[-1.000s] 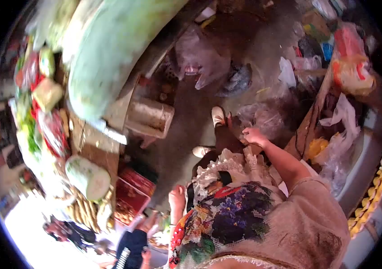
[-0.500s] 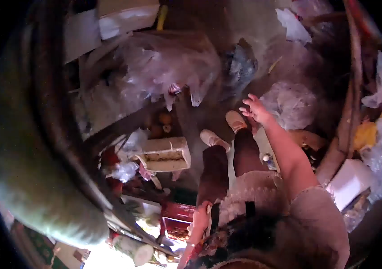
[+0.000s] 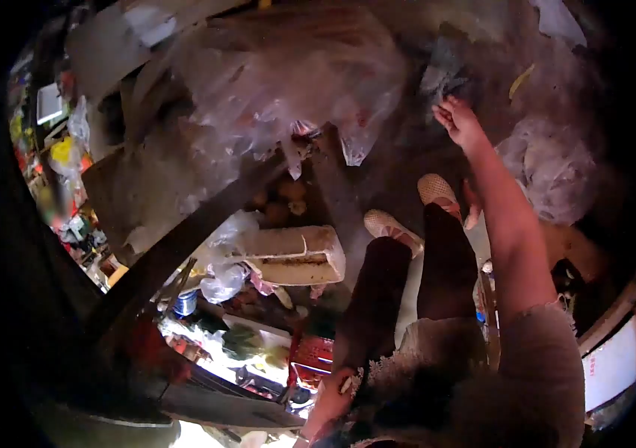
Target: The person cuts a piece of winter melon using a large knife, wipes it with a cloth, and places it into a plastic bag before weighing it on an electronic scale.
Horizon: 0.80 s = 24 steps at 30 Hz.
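Observation:
My right hand (image 3: 461, 125) is stretched out forward, its fingers loosely bent and slightly apart, with nothing visible between them. Just past the fingertips is a dark, shiny plastic bag (image 3: 441, 66); whether they touch is unclear. Low in the view, my left hand (image 3: 331, 399) hangs beside my dark-trousered thigh, against the lace edge of my top. Its fingers are mostly hidden in shadow. Large sheets of clear plastic (image 3: 288, 71) spread over the upper middle. Below them lies a pale foam box (image 3: 295, 257), dirty inside.
Dark wooden beams (image 3: 191, 239) cross the left side. Crumpled clear plastic (image 3: 549, 168) lies right of my arm. My light shoes (image 3: 389, 224) stand on the floor. A red crate (image 3: 310, 362) is at the lower middle, and a white box (image 3: 616, 362) at the lower right.
The view has swung from the large green gourd and produce table toward the floor and plastic. My right hand has moved up and forward, from near my feet to near the dark bag.

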Available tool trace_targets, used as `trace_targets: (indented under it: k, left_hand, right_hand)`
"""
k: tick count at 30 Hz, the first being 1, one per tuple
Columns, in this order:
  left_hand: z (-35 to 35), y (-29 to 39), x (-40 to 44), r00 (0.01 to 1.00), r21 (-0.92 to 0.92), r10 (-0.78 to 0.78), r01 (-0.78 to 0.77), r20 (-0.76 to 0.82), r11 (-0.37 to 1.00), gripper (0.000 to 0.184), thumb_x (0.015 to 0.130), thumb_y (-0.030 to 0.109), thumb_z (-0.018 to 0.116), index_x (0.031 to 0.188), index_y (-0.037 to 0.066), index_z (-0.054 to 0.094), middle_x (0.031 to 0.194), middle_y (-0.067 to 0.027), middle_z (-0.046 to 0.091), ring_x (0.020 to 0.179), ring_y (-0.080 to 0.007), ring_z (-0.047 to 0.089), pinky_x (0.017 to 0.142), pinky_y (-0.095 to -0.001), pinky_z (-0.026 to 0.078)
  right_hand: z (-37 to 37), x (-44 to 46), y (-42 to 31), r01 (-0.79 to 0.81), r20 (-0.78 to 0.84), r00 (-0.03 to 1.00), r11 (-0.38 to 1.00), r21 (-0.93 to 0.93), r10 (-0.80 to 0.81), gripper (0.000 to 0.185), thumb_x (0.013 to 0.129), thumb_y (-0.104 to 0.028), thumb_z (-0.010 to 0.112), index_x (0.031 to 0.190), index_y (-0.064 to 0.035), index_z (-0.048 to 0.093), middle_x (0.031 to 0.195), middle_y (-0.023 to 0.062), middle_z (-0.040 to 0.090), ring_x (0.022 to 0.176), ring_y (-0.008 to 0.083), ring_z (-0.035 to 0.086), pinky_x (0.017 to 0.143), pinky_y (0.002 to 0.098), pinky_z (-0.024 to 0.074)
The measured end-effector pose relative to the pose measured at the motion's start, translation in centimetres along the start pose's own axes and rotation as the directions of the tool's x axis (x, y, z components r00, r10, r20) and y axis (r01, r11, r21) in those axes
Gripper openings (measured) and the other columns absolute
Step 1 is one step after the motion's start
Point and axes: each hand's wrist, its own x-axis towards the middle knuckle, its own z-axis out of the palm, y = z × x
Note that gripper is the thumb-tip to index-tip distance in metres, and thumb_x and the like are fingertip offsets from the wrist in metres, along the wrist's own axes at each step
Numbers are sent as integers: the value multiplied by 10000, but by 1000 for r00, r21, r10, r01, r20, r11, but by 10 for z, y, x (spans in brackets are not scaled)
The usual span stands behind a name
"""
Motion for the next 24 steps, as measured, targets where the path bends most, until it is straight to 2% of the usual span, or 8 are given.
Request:
trace_targets:
  k: [4,7,9,12,14,17,21,24]
  left_hand:
    - [8,15,-14,998,-4,45,-45,-47,999,324,808,159,659,1128,109,641,1006,-203,677,922,-387,659,775,-426,526]
    - [49,7,-31,979,36,132,-128,-154,991,305,833,178,586,1129,112,616,1002,-206,670,946,-402,640,799,-469,511]
    - [54,34,-56,968,38,183,-179,-174,983,248,879,211,539,1083,94,614,1008,-205,666,945,-406,636,795,-487,505]
    - [109,2,-62,967,-99,174,-195,-187,976,263,951,258,450,1092,89,594,1017,-199,665,909,-417,639,755,-507,506]
    - [81,22,-106,981,-233,52,-96,-188,968,276,951,254,458,1138,75,554,931,-210,664,844,-413,643,708,-504,520]
    - [85,9,-140,950,-340,-87,-21,-300,940,270,934,265,485,1054,47,591,892,-225,653,843,-413,636,729,-497,513]
    - [70,16,-188,812,-561,-189,-195,-552,804,199,930,227,489,975,63,592,871,-224,649,866,-429,619,751,-498,488]
    - [75,-9,-212,612,-562,-284,-324,-738,761,145,929,189,498,917,71,581,776,-206,627,779,-424,616,661,-499,485]
  right_hand:
    - [13,-90,-3,24,108,994,886,-464,30,227,895,-209,685,1009,-62,555,952,39,563,845,183,619,749,378,575]
    - [60,-202,-54,30,262,962,930,-368,73,385,847,-184,737,1169,-57,568,1168,57,571,1047,180,574,858,357,517]
    - [63,-246,-83,79,378,916,862,-500,135,335,855,-205,692,1126,-62,557,1090,49,559,1005,181,540,829,349,485]
    - [80,-304,-85,390,389,888,46,-920,245,307,894,-324,568,983,-35,519,872,55,533,787,185,492,764,363,431]
    - [105,-353,-88,377,429,876,243,-894,219,273,876,-263,582,1021,-34,545,888,51,522,799,187,478,745,353,400]
    - [143,-422,-96,536,542,729,144,-832,418,252,875,-176,578,1068,-14,563,953,20,548,857,154,495,773,316,413]
    - [176,-485,-79,839,784,388,167,-518,485,219,838,-119,579,1006,20,555,863,26,546,785,119,483,696,283,429]
    - [239,-621,-64,868,764,286,182,-462,578,164,830,-87,564,954,16,533,810,36,523,753,135,467,683,298,432]
